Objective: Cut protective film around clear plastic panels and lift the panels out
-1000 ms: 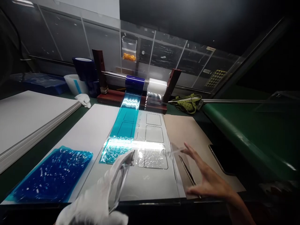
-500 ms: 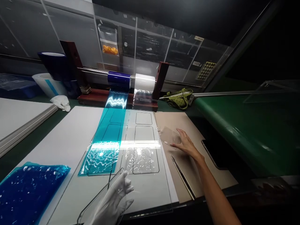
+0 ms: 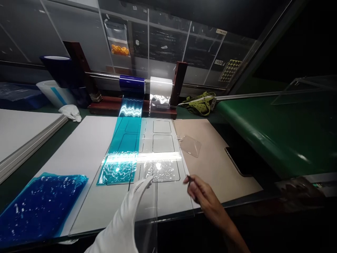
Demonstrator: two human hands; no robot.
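Head: R hand (image 3: 204,195) now off clr plate (image 3: 191,146), curled, contents unclear; panel (image 3: 146,211) in L hand (image 3: 125,216).

Left hand (image 3: 127,211) (white-gloved) slanting upward, bare right hand (image 3: 204,196), fingers (image 3: 194,192) curled inward

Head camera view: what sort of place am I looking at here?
Probably a workshop or factory workbench. A wooden stand carries a blue film roll and a whitish roll, an outlined sheet lies in front, and a green belt-like surface runs along the right.
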